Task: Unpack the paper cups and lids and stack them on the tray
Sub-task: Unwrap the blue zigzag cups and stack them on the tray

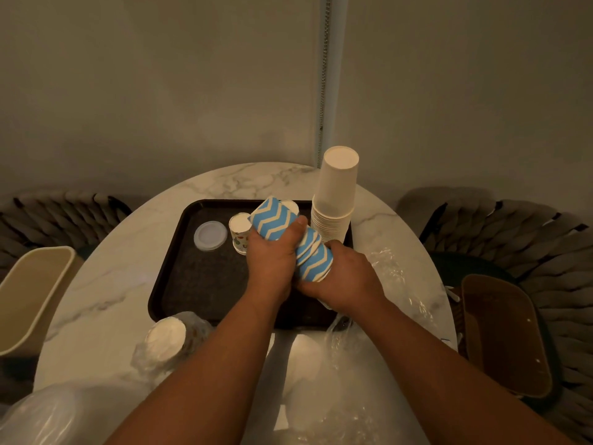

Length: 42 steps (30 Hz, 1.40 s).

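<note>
Both hands are holding the tilted stack of blue zigzag cups (pixel 288 240) above the tray (pixel 205 281), the left hand (pixel 271 263) gripping its upper part, the right hand (pixel 345 279) cupping its base, so it is likely risking buckling between grips or knocking the white cup stack (pixel 335 200) just beyond.

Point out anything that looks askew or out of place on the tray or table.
The blue zigzag cups lie sideways, bent in the middle, held over the tray by the left hand and right hand. The tall white cup stack leans slightly. Crumpled plastic wrap litters the table.
</note>
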Tool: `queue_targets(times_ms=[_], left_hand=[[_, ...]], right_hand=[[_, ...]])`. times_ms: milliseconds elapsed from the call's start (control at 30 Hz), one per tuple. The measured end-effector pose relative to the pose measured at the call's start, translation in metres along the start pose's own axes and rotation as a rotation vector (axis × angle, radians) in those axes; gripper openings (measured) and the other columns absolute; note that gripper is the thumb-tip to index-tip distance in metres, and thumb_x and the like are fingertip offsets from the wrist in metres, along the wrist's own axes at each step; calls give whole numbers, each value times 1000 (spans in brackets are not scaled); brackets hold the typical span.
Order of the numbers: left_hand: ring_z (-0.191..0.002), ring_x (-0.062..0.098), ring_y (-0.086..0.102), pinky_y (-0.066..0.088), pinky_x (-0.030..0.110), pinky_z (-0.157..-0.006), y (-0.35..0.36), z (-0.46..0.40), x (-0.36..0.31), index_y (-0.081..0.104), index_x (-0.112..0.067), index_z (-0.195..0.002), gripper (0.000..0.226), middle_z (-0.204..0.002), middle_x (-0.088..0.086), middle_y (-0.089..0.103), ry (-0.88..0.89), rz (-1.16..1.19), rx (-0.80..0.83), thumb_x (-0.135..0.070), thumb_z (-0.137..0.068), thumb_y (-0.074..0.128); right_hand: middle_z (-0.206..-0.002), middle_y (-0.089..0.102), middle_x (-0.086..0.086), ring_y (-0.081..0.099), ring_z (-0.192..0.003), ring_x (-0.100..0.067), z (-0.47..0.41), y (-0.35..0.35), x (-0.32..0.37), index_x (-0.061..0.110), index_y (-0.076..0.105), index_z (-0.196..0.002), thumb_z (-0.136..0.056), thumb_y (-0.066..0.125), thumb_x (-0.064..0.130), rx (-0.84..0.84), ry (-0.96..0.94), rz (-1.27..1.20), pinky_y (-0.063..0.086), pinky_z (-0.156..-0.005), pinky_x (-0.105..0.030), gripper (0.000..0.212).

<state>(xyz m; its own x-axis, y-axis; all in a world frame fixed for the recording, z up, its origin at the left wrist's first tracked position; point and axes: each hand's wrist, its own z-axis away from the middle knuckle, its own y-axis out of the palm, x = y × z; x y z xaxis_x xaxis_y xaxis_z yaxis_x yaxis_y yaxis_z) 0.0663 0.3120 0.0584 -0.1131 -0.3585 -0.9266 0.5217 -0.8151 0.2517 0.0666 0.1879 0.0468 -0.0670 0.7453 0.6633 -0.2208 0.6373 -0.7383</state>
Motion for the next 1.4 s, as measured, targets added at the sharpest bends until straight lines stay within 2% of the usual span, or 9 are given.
queue_targets(times_ms=[200,333,500,667,967,1100,1233,1300,1400], left_hand=[[-100,24,70,55,53,-89,-8,-10,0,50,-20,-124,77,-114,7,69,-39,-38,111,-27,-57,87],[-102,20,69,56,48,-90,-5,-41,-27,47,-22,-124,84,-116,4,66,193,-99,-12,-38,-51,86],[-105,8,65,54,39,-94,-2,-76,-38,48,-30,-119,69,-115,-7,64,423,-405,34,-31,-63,87],[-110,16,62,50,32,-95,-4,-89,-5,47,-20,-127,72,-119,-3,63,340,-618,61,-23,-68,87],[-127,26,51,35,23,-91,-8,-91,36,39,-10,-139,77,-138,10,54,196,-825,107,-18,-76,81],[-136,23,43,36,30,-105,-13,-81,28,24,-10,-150,95,-150,7,43,127,-747,121,-23,-76,82],[-131,20,48,38,37,-112,-8,-24,4,37,-14,-141,59,-141,7,50,153,-291,20,-19,-90,67],[-118,23,60,46,44,-105,-5,4,-5,50,-17,-126,50,-123,5,63,-16,-107,232,-26,-82,72],[-110,29,66,50,52,-97,-12,20,-8,55,-19,-123,66,-117,10,69,-197,-119,475,-26,-65,87]], right_hand=[[-98,67,11,65,-88,-11,1,-1,0,33,56,-108,-60,80,59,2,13,-80,55,-78,-33,60],[-106,66,7,63,-92,-12,2,5,-9,26,55,-114,-61,82,55,18,40,-83,50,-77,-27,67],[-100,67,11,63,-87,-5,5,10,-20,28,55,-108,-60,85,51,-10,86,-204,49,-76,-20,61],[-94,63,16,59,-80,2,7,3,-26,30,55,-104,-62,86,48,-36,123,-291,38,-65,-5,56],[-93,64,22,64,-85,3,12,-1,-36,33,58,-106,-63,86,43,-2,162,-475,49,-73,-11,52],[-98,73,10,70,-89,-8,13,-1,-40,25,65,-108,-58,83,48,37,185,-659,58,-82,-28,57],[-103,74,-3,70,-97,-22,10,-6,-37,13,67,-109,-65,87,36,180,149,-930,57,-82,-32,53],[-103,74,-6,70,-95,-22,9,-10,-32,9,66,-111,-65,80,32,302,135,-1012,55,-79,-29,53],[-99,74,-5,70,-95,-21,11,-15,-22,12,66,-109,-67,81,19,449,85,-987,55,-80,-28,45]])
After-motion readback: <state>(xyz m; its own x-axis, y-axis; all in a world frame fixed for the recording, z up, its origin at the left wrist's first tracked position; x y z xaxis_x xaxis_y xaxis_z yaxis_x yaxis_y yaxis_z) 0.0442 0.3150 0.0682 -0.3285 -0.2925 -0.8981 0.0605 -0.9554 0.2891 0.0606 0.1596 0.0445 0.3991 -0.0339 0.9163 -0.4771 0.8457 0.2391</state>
